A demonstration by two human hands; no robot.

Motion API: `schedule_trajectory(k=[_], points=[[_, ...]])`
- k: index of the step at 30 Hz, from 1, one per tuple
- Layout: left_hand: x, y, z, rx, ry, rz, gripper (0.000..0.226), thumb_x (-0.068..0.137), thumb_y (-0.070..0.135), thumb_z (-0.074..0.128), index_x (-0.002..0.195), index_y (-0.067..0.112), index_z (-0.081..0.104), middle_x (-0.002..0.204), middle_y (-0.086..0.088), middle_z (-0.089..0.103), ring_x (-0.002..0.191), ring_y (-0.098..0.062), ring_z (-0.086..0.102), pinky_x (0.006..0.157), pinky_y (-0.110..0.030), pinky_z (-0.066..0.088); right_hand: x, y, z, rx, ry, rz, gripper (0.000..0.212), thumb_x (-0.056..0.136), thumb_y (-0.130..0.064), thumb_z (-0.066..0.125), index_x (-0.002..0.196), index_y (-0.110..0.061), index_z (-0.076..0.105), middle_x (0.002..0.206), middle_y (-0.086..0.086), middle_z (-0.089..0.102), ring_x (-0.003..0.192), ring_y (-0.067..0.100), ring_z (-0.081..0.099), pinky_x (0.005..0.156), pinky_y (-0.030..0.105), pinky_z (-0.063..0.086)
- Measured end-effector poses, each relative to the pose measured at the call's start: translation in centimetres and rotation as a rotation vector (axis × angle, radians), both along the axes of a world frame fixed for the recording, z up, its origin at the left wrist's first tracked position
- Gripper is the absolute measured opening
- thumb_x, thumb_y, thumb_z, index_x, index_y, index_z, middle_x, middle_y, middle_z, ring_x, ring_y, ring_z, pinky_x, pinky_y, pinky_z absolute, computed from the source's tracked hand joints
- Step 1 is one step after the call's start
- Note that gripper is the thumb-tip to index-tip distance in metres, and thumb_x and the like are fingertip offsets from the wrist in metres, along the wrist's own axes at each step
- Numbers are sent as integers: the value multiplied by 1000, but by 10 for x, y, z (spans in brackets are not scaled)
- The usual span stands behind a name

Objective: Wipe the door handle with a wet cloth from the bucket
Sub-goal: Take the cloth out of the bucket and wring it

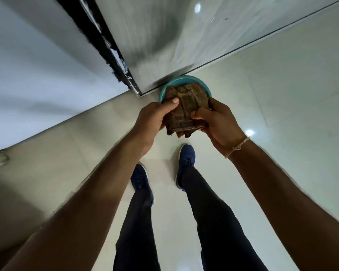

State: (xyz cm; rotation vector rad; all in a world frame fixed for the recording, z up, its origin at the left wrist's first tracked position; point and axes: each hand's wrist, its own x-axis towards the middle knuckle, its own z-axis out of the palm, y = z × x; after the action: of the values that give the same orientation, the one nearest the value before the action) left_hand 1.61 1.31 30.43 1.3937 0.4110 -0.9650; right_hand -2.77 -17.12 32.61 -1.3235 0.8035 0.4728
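A brown cloth [186,106] is bunched between both hands above the floor. My left hand [155,116] pinches its left edge with the thumb on top. My right hand [217,122] grips its right side, fingers curled under. Directly beyond the cloth a teal bucket [181,80] stands on the floor against the door's bottom corner, mostly hidden by the cloth. The grey door [155,32] rises ahead with a black edge [106,42]. No door handle is in view.
Glossy pale floor tiles [282,85] spread to the right and below. A white wall [27,65] stands at left. My legs in dark trousers and blue shoes [186,163] stand just behind the bucket.
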Motion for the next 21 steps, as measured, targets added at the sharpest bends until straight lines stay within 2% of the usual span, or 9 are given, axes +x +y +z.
schedule_trajectory(k=[2, 4, 8, 10, 12, 14, 15, 18, 21], points=[[-12, 15, 52, -142, 67, 42, 44, 102, 43, 67, 132, 10, 72, 122, -10, 79, 109, -21, 74, 82, -33, 55, -12, 15, 52, 76, -4, -46, 48, 87, 1, 67, 134, 7, 60, 112, 18, 70, 94, 26, 76, 88, 47, 66], [-24, 29, 95, -200, 56, 79, 44, 104, 37, 66, 137, 9, 69, 131, -13, 76, 120, -27, 73, 89, -37, 58, -22, 29, 95, 59, 1, -40, 53, 81, -2, 67, 134, 4, 62, 115, 19, 68, 103, 32, 71, 99, 54, 61], [-55, 65, 178, -157, -106, 166, 39, 99, 29, 73, 130, 5, 72, 128, -17, 76, 123, -36, 72, 105, -55, 58, -46, 64, 172, -146, -11, 44, 43, 69, -18, 70, 112, -12, 70, 105, 15, 71, 105, 42, 73, 99, 53, 63], [-72, 85, 214, -70, -195, 183, 31, 96, 28, 77, 118, 6, 76, 116, -16, 79, 111, -37, 76, 95, -57, 59, -60, 85, 200, -300, -55, 151, 35, 74, -25, 74, 108, -19, 67, 111, 14, 73, 109, 38, 73, 96, 50, 65], [-89, 104, 244, 22, -273, 206, 30, 91, 30, 83, 107, 5, 78, 100, -13, 80, 88, -31, 73, 70, -41, 54, -74, 107, 223, -550, -133, 274, 32, 88, -28, 78, 115, -19, 63, 110, 4, 71, 99, 23, 70, 84, 34, 61], [-103, 122, 266, 124, -341, 268, 27, 91, 26, 86, 103, 4, 77, 88, -9, 77, 75, -20, 66, 59, -30, 47, -87, 130, 242, -775, -327, 303, 31, 96, -29, 77, 121, -16, 64, 111, -2, 67, 94, 15, 66, 80, 24, 55], [-111, 131, 276, 170, -372, 302, 24, 91, 24, 86, 103, 4, 78, 86, -6, 78, 73, -16, 67, 56, -27, 48, -93, 142, 250, -808, -433, 303, 30, 96, -26, 76, 122, -15, 64, 114, -2, 67, 94, 13, 65, 82, 23, 56], [-130, 156, 298, 284, -440, 375, 22, 90, 25, 88, 104, 10, 79, 88, -1, 80, 75, -10, 71, 59, -22, 51, -107, 179, 268, -625, -579, 380, 37, 90, -4, 65, 127, -9, 64, 121, 8, 68, 96, 5, 67, 81, 12, 56], [-148, 179, 323, 399, -498, 473, 24, 91, 32, 87, 105, 13, 80, 87, 3, 79, 74, -9, 71, 61, -22, 52, -115, 217, 284, -380, -601, 481, 50, 89, 1, 62, 138, -7, 61, 126, 8, 70, 108, 15, 73, 88, 29, 65]])
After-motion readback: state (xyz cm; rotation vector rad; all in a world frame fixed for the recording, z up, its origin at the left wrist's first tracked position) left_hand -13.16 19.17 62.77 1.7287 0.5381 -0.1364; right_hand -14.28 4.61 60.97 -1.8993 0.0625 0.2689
